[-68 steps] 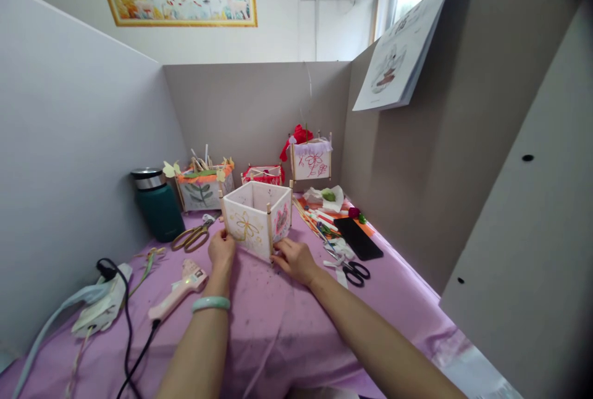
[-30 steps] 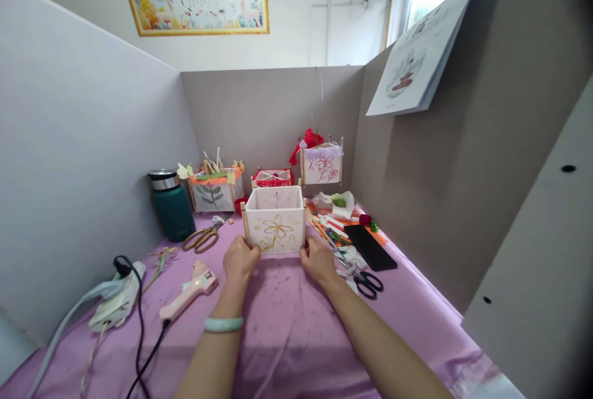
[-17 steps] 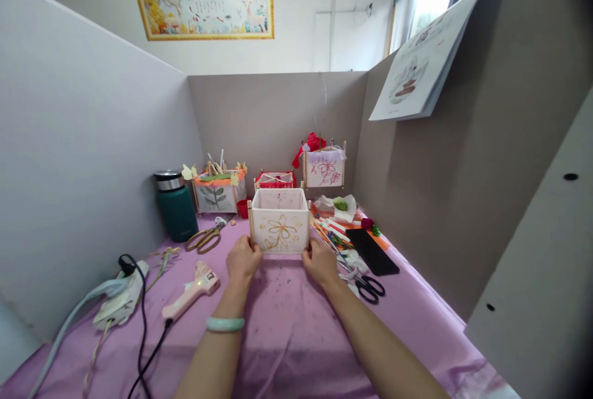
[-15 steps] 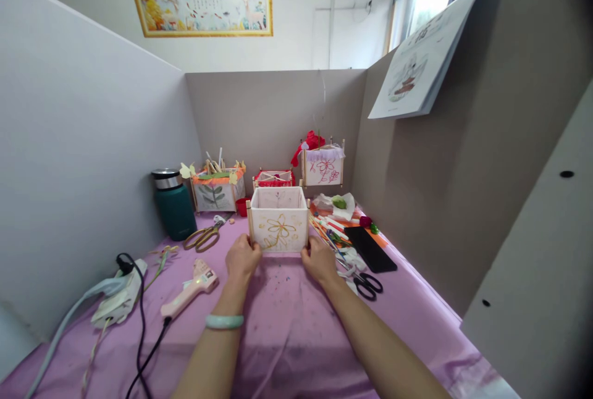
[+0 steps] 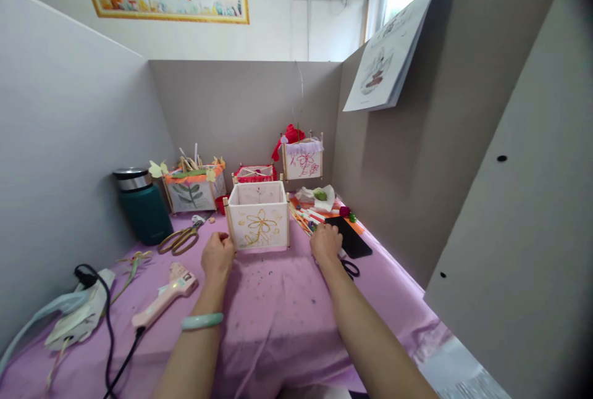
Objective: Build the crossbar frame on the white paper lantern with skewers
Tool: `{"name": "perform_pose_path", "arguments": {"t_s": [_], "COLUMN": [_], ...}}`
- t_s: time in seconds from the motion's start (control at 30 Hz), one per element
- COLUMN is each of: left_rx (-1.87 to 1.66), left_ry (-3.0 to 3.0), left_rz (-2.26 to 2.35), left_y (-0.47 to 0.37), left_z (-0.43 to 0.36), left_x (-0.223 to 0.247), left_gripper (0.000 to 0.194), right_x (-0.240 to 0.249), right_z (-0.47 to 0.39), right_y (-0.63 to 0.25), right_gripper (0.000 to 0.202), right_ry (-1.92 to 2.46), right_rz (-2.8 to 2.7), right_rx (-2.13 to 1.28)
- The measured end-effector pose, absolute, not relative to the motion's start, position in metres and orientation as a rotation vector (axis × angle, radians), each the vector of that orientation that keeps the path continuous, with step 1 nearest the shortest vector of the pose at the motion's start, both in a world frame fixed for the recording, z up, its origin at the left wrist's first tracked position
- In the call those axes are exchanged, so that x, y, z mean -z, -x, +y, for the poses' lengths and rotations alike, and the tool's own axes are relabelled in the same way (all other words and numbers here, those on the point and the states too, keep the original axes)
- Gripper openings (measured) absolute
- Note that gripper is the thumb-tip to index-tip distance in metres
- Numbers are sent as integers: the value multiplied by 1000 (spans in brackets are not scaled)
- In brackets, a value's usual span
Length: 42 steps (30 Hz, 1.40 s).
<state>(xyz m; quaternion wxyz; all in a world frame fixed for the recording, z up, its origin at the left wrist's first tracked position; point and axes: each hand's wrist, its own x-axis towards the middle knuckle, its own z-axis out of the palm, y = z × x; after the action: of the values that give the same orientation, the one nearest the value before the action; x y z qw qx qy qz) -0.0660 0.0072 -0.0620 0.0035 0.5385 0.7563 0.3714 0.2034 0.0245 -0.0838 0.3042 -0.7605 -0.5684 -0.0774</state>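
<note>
A white open-topped box (image 5: pixel 259 226) with wooden corner posts and a gold flower drawn on its front stands on the purple cloth. My left hand (image 5: pixel 217 257) is closed at the box's lower left corner, its thumb and fingers against the post. To the right of the box, my right hand (image 5: pixel 327 243) reaches down, fingers curled, over a pile of small items. What those fingers touch is hidden under the hand. Black-handled scissors (image 5: pixel 352 268) lie partly covered beside it, next to a black phone-like slab (image 5: pixel 353 238).
At left are a pink glue gun (image 5: pixel 167 300), gold-handled scissors (image 5: pixel 178 241), a power strip (image 5: pixel 81 312) with cables, and a dark green flask (image 5: pixel 143 207). Decorated boxes stand behind, including one with sticks (image 5: pixel 189 195) and one with pink flowers (image 5: pixel 303 161). Partitions enclose the table.
My right hand has let go of the box's right corner and moved right onto the small items. My left hand stays at the left corner. The whole view has shifted to the right.
</note>
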Motion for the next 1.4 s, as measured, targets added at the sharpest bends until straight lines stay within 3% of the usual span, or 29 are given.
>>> {"name": "perform_pose_path", "arguments": {"t_s": [0.5, 0.77, 1.07, 1.4], "left_rx": [-1211, -1411, -1735, -1661], "left_ry": [-1674, -1685, -1686, -1538], "left_rz": [2368, 2380, 2227, 2107], "left_y": [66, 64, 51, 41], "left_z": [8, 8, -8, -15], "left_x": [62, 57, 44, 56], "left_gripper": [23, 23, 22, 18], "right_x": [84, 72, 43, 52], "right_z": [24, 29, 136, 235], "right_y": [-194, -198, -204, -161], "right_gripper": [28, 32, 22, 31], "right_ry": [2066, 2061, 2052, 2058], "right_rz": [-1609, -1626, -1835, -1907], "right_rx": [193, 90, -157, -284]}}
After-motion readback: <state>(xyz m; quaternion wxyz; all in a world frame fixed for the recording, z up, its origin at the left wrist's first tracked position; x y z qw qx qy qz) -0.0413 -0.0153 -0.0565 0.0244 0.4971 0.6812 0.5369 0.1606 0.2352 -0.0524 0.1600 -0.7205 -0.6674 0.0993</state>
